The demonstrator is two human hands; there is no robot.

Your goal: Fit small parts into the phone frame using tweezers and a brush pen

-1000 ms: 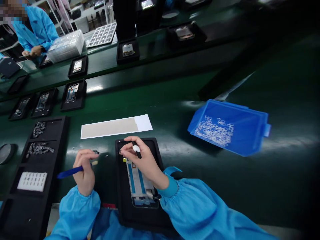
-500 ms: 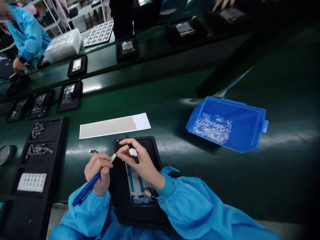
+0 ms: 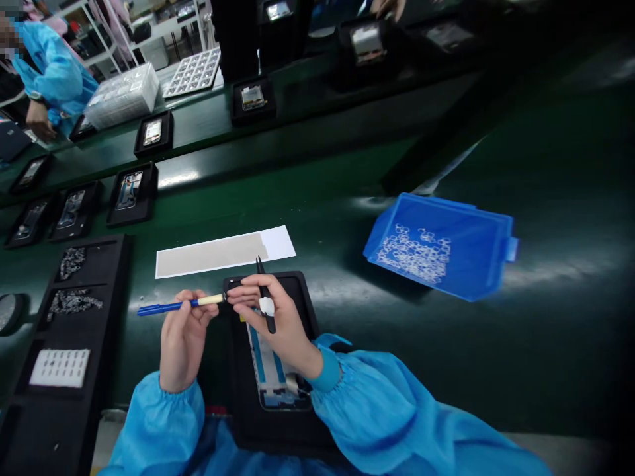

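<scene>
- My left hand (image 3: 182, 340) is curled around a blue pen-like stick (image 3: 171, 306), pinching it between thumb and fingers; the stick lies nearly level, its pale tip pointing right.
- That pale tip meets the fingertips of my right hand (image 3: 278, 320), just above the top left corner of the black tray (image 3: 305, 311).
- My right hand is closed on black tweezers (image 3: 265, 297), which stand up between the fingers, points away from me; a white band wraps their middle.
- The black tray sits on the green tabletop (image 3: 347, 218) right in front of me, with a phone frame (image 3: 275, 370) lying in it, partly under my right wrist.
- Just beyond the tray lies a long strip of paper (image 3: 223, 251), tan with a white end.
- To the right, well apart, a blue bin (image 3: 476, 264) holds small pale parts.
- On my left, a black divided tray (image 3: 106, 297) holds small metal pieces and a white card.
</scene>
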